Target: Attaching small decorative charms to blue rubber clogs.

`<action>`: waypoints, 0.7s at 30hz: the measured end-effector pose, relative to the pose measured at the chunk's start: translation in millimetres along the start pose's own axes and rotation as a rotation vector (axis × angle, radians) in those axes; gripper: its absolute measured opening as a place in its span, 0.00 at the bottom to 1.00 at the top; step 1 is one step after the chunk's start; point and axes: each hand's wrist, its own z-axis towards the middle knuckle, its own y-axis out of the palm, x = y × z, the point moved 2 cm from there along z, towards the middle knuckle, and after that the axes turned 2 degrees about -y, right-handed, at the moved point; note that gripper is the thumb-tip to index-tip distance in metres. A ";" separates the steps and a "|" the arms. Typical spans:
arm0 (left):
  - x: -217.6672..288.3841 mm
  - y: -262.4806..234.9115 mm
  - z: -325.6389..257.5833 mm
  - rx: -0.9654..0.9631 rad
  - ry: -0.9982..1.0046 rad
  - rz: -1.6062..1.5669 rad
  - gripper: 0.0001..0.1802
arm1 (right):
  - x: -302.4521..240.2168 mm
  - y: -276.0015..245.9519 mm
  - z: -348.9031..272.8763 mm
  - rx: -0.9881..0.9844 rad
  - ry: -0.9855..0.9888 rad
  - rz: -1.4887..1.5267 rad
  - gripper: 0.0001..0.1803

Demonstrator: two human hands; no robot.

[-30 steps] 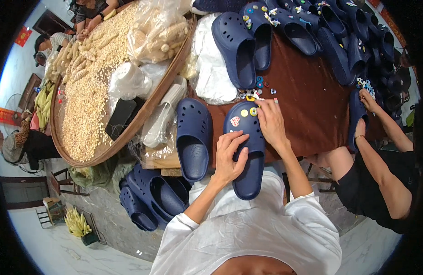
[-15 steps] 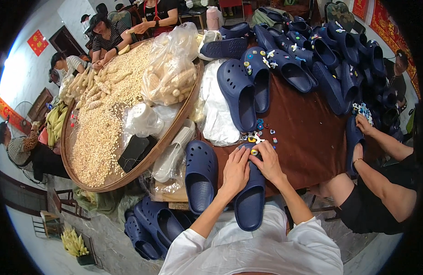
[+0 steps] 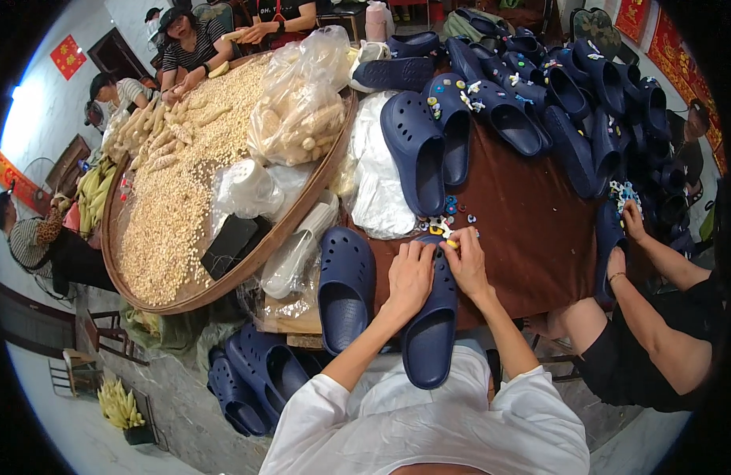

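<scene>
A navy clog (image 3: 427, 352) with a holed upper lies toe-forward at the table's front edge, its heel over my lap. My left hand (image 3: 411, 279) is closed on the left side of its toe. Just off the right side of the toe, my right hand (image 3: 466, 260) pinches a small yellow shoe charm (image 3: 452, 244) between thumb and fingertips. Past the toe lies a small pile of colourful charms (image 3: 441, 226), partly hidden by my hands. A plain navy clog (image 3: 346, 297) sits to the left, and another (image 3: 414, 150) lies just beyond the pile.
A round woven tray (image 3: 223, 294) of corn kernels and cobs stands left. White plastic bags (image 3: 377, 174) lie beside it. Many navy clogs (image 3: 567, 91) are heaped at the far right. A co-worker's hands (image 3: 625, 245) hold a clog at the right. More clogs (image 3: 258, 372) are low at left.
My right fingers have drawn back from the clog's upper, and the yellow charm is now off it in their pinch. My left hand stays on the toe. The whole view has shifted slightly.
</scene>
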 end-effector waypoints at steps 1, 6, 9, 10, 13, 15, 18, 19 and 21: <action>-2.0 0.7 2.5 0.011 0.000 0.013 0.19 | 3.9 0.1 2.5 -0.004 0.001 0.000 0.11; -10.1 11.7 7.8 0.111 -0.053 -0.163 0.10 | 6.8 0.5 -3.1 0.067 0.066 -0.125 0.14; -16.9 19.4 10.4 0.130 -0.092 -0.195 0.09 | 6.5 -1.5 -6.6 0.007 0.050 -0.078 0.15; -18.5 18.8 10.5 0.146 -0.077 -0.200 0.08 | 1.3 -0.8 -5.1 -0.042 0.035 -0.028 0.14; -14.1 15.4 13.0 0.182 -0.040 -0.195 0.08 | -4.6 0.5 -2.4 -0.069 0.049 0.037 0.13; -15.0 15.6 13.6 0.169 -0.050 -0.207 0.08 | -6.2 0.8 -2.0 -0.069 0.065 0.045 0.14; -12.9 13.9 13.6 0.174 -0.053 -0.216 0.08 | -2.6 2.0 -3.8 -0.055 0.049 0.059 0.14; -12.3 13.9 12.5 0.185 -0.055 -0.217 0.09 | -2.0 2.3 -4.6 -0.060 0.057 0.060 0.14; -11.6 13.3 11.2 0.173 -0.070 -0.219 0.09 | -2.8 1.9 -5.9 -0.052 0.059 0.055 0.15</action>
